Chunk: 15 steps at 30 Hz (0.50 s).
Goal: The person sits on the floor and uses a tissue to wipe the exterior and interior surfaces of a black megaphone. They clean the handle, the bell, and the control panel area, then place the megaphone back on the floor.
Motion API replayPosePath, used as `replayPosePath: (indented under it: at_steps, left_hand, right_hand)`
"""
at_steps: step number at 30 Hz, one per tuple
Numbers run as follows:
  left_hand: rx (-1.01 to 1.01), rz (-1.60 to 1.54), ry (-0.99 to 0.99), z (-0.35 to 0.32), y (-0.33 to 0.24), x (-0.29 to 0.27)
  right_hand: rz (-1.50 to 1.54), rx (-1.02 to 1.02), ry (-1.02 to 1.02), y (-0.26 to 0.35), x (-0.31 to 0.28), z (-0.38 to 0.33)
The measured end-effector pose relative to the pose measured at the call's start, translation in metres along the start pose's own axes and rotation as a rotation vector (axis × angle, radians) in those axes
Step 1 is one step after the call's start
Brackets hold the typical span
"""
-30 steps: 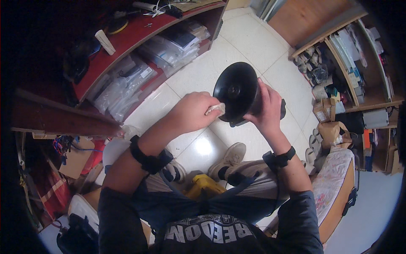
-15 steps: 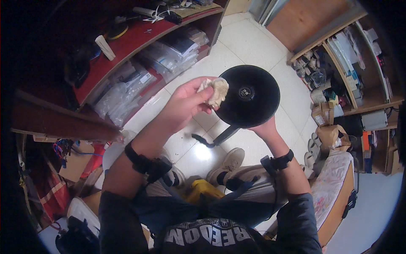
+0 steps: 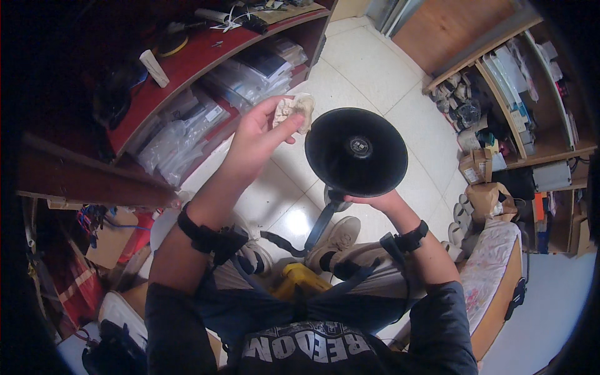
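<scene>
In my left hand [image 3: 257, 132] is a crumpled off-white cloth [image 3: 291, 115], pinched between thumb and fingers. It sits just left of the rim of a black megaphone [image 3: 347, 169], with a small gap between them. The megaphone's wide round horn faces up toward me, and a round badge marks its centre. My right hand [image 3: 386, 201] supports it from below at the near right side; most of those fingers are hidden behind the horn. A black strap [image 3: 320, 229] dangles from the megaphone above my shoes.
To the left stands a red shelf unit [image 3: 206, 55] with tools on top and plastic-bagged items below. A wooden shelf [image 3: 500, 106] with shoes and papers is at right, near a paper bag [image 3: 490, 201]. Between my feet lies a yellow object [image 3: 300, 282] on the tiled floor [image 3: 350, 69].
My left hand has drawn the cloth left and up, away from the horn's rim. The megaphone has shifted slightly down and left and tilted a little, and its strap has swung lower.
</scene>
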<state>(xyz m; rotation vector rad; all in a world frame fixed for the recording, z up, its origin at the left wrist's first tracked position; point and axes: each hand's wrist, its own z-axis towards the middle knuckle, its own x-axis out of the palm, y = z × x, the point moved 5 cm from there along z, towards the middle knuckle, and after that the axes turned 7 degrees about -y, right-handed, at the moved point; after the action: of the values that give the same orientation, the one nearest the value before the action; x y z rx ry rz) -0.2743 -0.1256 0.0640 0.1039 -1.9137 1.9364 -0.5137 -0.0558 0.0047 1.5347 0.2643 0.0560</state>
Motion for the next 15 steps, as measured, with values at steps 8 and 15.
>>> replayPosePath:
  at_steps: [8,15]
  left_hand:
    - [0.336,0.533,0.010,-0.009,-0.012,0.008]
    - [0.353,0.775,0.094,-0.017,-0.018,0.022]
  right_hand:
    - [-0.092,-0.067,0.096,0.024,0.026,0.003]
    - [-0.304,-0.103,0.136,0.013,0.021,0.001]
